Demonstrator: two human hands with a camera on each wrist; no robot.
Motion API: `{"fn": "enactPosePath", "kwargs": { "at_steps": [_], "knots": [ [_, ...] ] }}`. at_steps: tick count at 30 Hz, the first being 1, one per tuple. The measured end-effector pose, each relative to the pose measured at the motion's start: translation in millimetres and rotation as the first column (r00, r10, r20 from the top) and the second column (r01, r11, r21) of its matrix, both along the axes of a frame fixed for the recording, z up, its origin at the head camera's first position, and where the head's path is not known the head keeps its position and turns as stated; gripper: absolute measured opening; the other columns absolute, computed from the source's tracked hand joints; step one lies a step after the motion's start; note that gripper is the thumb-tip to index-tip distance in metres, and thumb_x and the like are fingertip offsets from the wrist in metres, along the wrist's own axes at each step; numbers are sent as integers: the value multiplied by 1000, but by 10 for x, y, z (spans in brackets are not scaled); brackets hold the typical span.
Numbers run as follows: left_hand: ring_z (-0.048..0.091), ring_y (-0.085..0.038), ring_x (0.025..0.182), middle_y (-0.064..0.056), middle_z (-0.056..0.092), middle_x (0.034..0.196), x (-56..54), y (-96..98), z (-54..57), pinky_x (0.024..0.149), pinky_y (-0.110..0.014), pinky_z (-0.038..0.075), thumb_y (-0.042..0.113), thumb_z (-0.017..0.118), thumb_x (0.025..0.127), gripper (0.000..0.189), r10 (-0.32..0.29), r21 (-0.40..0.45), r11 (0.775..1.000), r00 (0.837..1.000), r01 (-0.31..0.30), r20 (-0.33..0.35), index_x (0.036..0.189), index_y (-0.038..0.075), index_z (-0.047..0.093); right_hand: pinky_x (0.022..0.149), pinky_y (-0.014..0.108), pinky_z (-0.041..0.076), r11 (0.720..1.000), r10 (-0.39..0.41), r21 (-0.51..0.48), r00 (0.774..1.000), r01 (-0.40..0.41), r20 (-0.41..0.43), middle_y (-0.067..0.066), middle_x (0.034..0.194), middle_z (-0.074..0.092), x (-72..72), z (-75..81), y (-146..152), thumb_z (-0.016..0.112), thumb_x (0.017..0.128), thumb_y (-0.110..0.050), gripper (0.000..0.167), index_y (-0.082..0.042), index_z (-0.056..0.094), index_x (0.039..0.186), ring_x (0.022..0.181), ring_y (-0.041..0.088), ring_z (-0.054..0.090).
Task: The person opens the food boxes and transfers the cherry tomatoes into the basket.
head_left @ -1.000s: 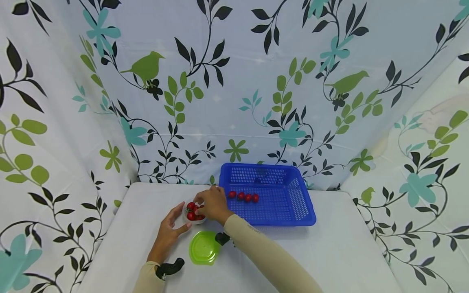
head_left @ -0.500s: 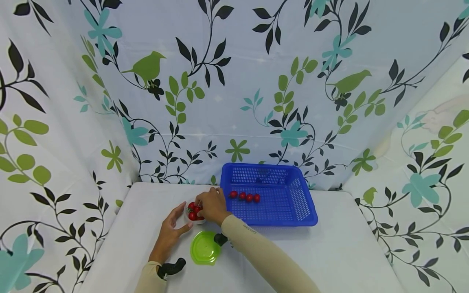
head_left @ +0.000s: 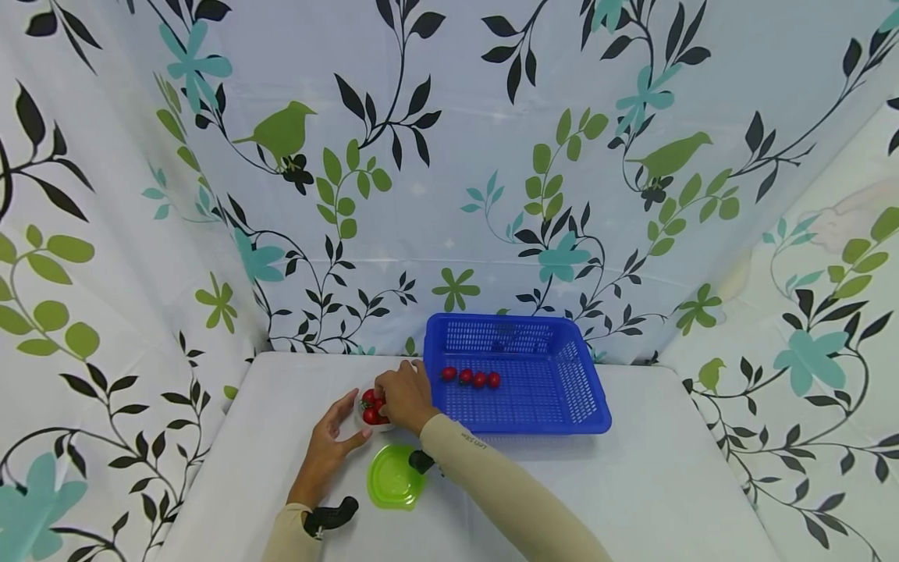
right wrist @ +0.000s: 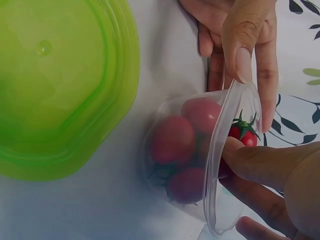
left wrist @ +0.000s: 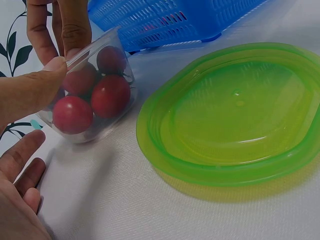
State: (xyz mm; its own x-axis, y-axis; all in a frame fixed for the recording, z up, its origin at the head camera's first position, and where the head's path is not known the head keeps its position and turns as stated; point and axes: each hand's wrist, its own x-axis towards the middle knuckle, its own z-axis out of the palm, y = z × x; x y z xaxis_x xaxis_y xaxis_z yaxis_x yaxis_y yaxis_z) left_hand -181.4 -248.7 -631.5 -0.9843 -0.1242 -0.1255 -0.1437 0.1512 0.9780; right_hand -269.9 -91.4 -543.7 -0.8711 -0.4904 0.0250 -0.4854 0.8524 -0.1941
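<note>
A small clear plastic tub holds several cherry tomatoes, some with green stalks. My left hand is beside it, thumb touching the rim, other fingers spread and fairly straight. From the other side my right hand reaches into the mouth of the tub. In the right wrist view its thumb and fingers pinch a dark red cherry tomato, mostly hidden by the thumb. A green lid lies on the table in front of the tub.
A blue perforated basket stands to the right of the tub. Inside, several tomatoes lie in a row. The white table has a patterned curtain behind it and at both sides.
Both hands stay at the tub; the right hand's fingers shift slightly inside its mouth. Basket, lid and the tomatoes in the basket stay in place. The head view shifts slightly.
</note>
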Motion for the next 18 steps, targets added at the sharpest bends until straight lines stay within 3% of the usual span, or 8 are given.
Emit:
{"fn": "enactPosePath", "kwargs": {
  "at_steps": [9,18],
  "knots": [
    [23,-33,165,-4,34,175,6,12,25,130,-74,7,19,80,96,80,-4,2,1000,1000,4,-3,164,28,39,121,43,38,999,7,-34,1000,-7,-16,-13,86,74,-17,4,28,91,85,-34,15,-31,78,89,100,14,57],
    [22,-33,165,-3,33,175,9,19,46,130,-73,7,21,80,97,80,-4,-5,1000,1000,4,9,165,30,38,121,42,38,997,-22,-75,1000,21,-11,-13,91,76,-6,55,61,91,85,-35,15,-32,79,94,103,14,59]
  ]
}}
